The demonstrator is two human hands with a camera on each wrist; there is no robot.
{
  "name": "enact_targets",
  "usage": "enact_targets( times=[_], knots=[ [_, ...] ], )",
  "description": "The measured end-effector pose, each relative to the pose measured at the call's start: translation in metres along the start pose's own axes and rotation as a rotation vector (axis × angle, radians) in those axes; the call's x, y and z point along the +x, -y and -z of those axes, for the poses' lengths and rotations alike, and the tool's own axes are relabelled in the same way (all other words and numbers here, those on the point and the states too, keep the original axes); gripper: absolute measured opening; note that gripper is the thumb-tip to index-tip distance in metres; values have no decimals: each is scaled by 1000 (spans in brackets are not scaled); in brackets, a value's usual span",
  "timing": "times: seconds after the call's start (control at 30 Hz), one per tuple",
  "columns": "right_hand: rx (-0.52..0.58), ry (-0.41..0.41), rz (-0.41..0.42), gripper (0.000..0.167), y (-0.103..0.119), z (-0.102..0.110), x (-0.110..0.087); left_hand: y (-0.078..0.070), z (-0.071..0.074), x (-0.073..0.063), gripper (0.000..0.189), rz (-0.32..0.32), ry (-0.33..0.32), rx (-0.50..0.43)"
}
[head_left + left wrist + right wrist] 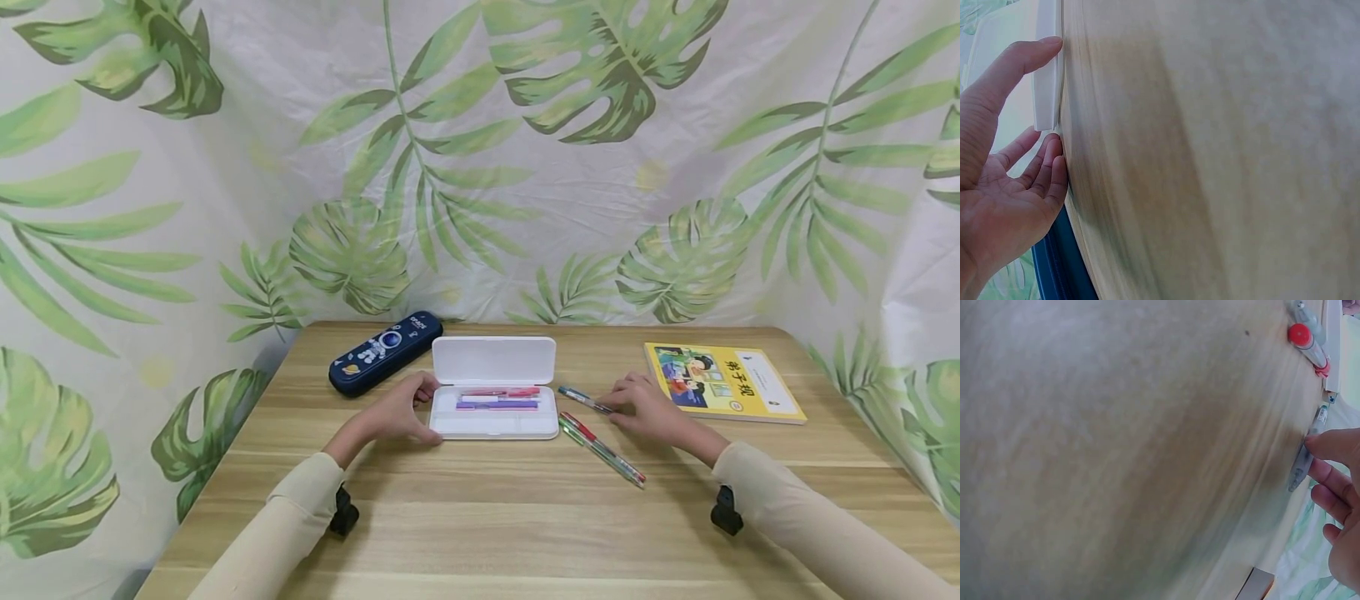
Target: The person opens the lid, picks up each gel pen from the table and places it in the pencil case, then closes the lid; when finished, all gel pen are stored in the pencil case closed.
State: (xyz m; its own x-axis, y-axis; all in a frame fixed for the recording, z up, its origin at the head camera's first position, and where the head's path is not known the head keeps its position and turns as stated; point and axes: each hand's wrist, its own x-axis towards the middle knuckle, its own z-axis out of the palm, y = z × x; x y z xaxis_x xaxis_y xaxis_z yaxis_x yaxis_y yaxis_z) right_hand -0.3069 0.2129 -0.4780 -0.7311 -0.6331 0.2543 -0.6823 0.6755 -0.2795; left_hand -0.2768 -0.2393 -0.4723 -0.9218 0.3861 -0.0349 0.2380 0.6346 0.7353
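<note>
A white pencil case (pixel 487 434) lies with its lid raised, holding a purple pen (pixel 497 406) and several red and pink pens. At its left end my left hand (pixel 401 410) grips it, thumb on the front corner and fingers toward the back. In the left wrist view the thumb touches the edge of the white case (pixel 1046 94). To the right of the case, my right hand (pixel 647 408) pinches a blue-ended clear pen (pixel 577 397) that lies on or just above the table. The right wrist view shows thumb and forefinger on this pen (pixel 1299 470).
Two pens, one with red (pixel 583 428) and one green (pixel 592 448), lie side by side in front of the right hand. A dark blue astronaut pencil case (pixel 386 353) stands back left. A yellow book (pixel 723 382) lies at the right. Behind the table (pixel 480 517) hangs a leaf-patterned cloth.
</note>
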Motion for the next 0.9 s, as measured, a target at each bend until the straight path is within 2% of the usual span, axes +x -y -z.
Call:
enact_targets(
  times=[0.4, 0.9],
  knots=[
    [18, -44, -16, 27, 4, -1, -1, 2, 0, 1, 80, -17, -4, 11],
    [35, -183, -20, 30, 4, 5, -2, 2, 1, 2, 81, -17, -2, 15]
  ],
)
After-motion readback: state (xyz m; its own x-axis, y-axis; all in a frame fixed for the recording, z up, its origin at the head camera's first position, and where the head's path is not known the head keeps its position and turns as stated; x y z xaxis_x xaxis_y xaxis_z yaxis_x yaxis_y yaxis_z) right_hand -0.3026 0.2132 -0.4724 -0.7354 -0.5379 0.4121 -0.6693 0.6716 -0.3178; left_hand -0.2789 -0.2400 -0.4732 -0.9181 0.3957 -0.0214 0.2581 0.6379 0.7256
